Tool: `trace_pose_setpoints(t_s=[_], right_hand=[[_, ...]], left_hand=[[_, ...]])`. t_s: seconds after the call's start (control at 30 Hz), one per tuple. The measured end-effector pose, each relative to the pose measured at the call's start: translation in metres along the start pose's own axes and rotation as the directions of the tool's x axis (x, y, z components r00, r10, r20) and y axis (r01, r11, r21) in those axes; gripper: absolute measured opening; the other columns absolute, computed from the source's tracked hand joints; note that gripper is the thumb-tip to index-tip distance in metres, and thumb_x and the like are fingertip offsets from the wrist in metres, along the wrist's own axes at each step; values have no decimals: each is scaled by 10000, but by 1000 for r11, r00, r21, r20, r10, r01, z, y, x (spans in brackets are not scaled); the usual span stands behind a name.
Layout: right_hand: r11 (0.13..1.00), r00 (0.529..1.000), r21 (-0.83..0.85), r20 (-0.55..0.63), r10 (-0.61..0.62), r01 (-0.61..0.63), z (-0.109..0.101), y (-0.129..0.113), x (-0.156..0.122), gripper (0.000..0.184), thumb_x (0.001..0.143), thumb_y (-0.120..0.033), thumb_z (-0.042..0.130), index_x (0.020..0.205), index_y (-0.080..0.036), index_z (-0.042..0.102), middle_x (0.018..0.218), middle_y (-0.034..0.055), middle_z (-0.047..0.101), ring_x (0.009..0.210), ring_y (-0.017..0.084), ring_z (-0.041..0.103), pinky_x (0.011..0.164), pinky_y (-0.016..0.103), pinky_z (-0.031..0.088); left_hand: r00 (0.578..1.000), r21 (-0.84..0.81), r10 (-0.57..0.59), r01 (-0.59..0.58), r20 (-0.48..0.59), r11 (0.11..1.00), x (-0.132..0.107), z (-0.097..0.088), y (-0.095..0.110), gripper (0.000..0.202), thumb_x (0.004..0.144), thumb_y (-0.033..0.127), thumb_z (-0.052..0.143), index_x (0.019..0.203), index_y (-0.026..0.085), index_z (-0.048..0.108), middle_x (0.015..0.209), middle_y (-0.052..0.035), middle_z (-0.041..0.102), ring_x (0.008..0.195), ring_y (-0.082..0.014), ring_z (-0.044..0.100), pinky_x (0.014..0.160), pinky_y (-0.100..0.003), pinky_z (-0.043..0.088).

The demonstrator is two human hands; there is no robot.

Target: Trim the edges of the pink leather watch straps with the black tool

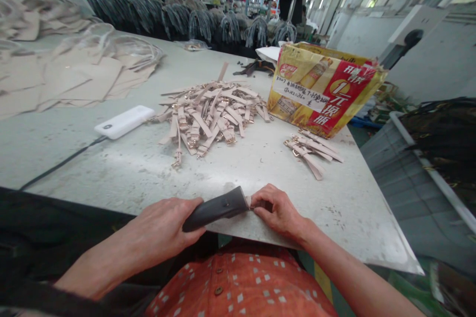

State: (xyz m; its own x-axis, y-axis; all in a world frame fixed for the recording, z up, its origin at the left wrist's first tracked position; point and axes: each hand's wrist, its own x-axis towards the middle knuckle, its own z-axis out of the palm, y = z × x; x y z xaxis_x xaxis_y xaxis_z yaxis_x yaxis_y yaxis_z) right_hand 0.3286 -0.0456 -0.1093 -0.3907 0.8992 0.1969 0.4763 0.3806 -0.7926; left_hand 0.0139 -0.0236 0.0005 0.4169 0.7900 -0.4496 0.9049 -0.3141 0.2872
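My left hand (167, 218) is wrapped round a dark grey, tube-like handheld device (219, 209), which tilts up to the right over the table's front edge. Close against its far end, the thumb and fingers of my right hand (277, 210) pinch a small pale strap piece (249, 201); most of that piece is hidden. Beyond my hands lies a heap of pale pink buckle straps (211, 114) with gold-coloured buckles. A smaller pile of the same straps (310, 150) rests to the right, in front of a yellow and red cardboard box (320, 89).
A white power bank (124, 121) with a black cable (63, 166) lies on the table (122, 168) at left. Pale cut panels (78, 74) are stacked behind it. A grey bin (416, 193) with dark items stands beyond the right edge. Dark scraps (256, 67) lie near the box.
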Motion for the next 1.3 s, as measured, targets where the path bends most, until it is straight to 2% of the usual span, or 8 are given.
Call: trace_pose_setpoints(t_s=[0.13,0.27,0.43,0.6,0.77,0.9,1.1,1.3], right_hand=[[998,998,-19,-20,58,-59,1,1,-1,299,879,-12,808,1074,-238,797,982,27,800,930,227,716,860,328,534],[996,996,10,-23,84,-84,-1,0,-1,320,873,-30,824,1106,-246,783,1058,30,808,959,223,713,873,322,537],[995,995,13,-22,95,-95,-2,0,0,290,874,-37,823,1076,-241,785,1004,21,785,919,215,693,857,318,529],[995,995,19,-39,96,-95,0,3,-1,277,879,-46,825,1078,-237,798,978,22,777,910,217,697,837,317,524],[994,991,15,-81,105,-104,1,3,-1,296,884,-47,831,1103,-243,795,1037,31,807,981,231,732,881,330,556],[994,993,-27,-58,107,-108,1,2,-2,290,910,-39,827,1111,-247,801,1037,33,809,988,234,735,892,339,570],[995,1000,-102,-13,-8,7,0,2,0,462,976,-23,775,1374,-257,810,1139,70,837,1078,267,735,987,406,582],[993,1000,-112,3,-29,29,-1,0,1,389,1005,-22,742,1309,-244,838,1135,78,856,1080,271,739,1009,420,582]], left_hand=[[1000,-22,15,-15,0,1000,1,0,2,344,938,486,570,1061,277,815,992,-88,905,935,-328,847,816,-394,531],[1000,-37,-5,5,0,999,0,-1,-7,366,923,507,590,1083,280,829,1026,-84,917,979,-332,851,843,-391,554],[1000,22,-10,11,-28,1000,-4,1,-17,292,929,469,599,1010,285,811,968,-73,906,916,-319,847,802,-385,531],[999,71,-29,30,-26,997,-3,-2,-3,223,945,411,649,1025,288,817,942,-71,899,899,-319,856,773,-366,536],[998,185,-62,66,-30,980,-5,4,7,267,1001,402,593,1118,290,804,1019,-101,918,1031,-381,886,822,-402,564],[998,164,-54,56,-14,985,-12,9,9,247,1025,406,550,1071,302,769,983,-79,911,965,-356,889,790,-394,552],[999,147,-43,39,27,988,-12,8,18,219,1031,354,555,1086,298,759,1091,-75,928,1053,-345,896,828,-388,564],[998,149,-48,42,32,988,-9,16,20,213,1042,363,560,1105,311,757,1082,-63,928,1070,-346,901,853,-390,566]])
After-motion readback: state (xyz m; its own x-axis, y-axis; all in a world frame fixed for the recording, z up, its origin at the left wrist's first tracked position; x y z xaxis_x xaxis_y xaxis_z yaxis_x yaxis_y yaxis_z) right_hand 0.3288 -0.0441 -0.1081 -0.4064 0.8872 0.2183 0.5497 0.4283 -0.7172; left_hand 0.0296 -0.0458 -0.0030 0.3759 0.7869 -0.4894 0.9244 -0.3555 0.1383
